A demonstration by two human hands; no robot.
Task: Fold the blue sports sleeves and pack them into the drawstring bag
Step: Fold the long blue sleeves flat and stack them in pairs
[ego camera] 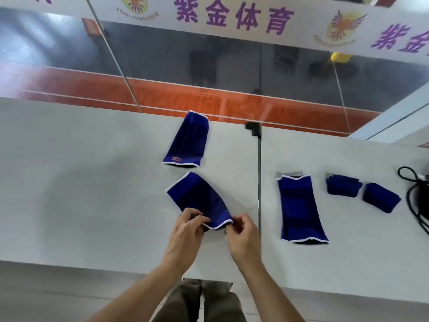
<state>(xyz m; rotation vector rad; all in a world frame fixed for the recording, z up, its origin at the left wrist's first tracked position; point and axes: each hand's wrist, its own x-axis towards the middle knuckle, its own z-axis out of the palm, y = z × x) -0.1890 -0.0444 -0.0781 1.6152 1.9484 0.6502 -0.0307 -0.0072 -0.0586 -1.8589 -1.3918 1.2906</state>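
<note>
A blue sports sleeve with white trim (197, 196) lies slanted on the white table (81, 182). My left hand (188, 231) and my right hand (243, 235) pinch its near white-edged opening at either corner. A second blue sleeve (186, 141) lies flat farther back. A third, longer sleeve (299, 208) lies to the right. Beyond it sit two small folded blue pieces (343, 185) (380, 197). The black drawstring bag (417, 198) shows only partly at the right edge, its cord looping on the table.
A dark seam with a black bracket (254, 129) splits the table just right of my hands. A glass wall with a white lettered banner (232, 15) rises behind the table. The near table edge runs above my trousers (204, 300).
</note>
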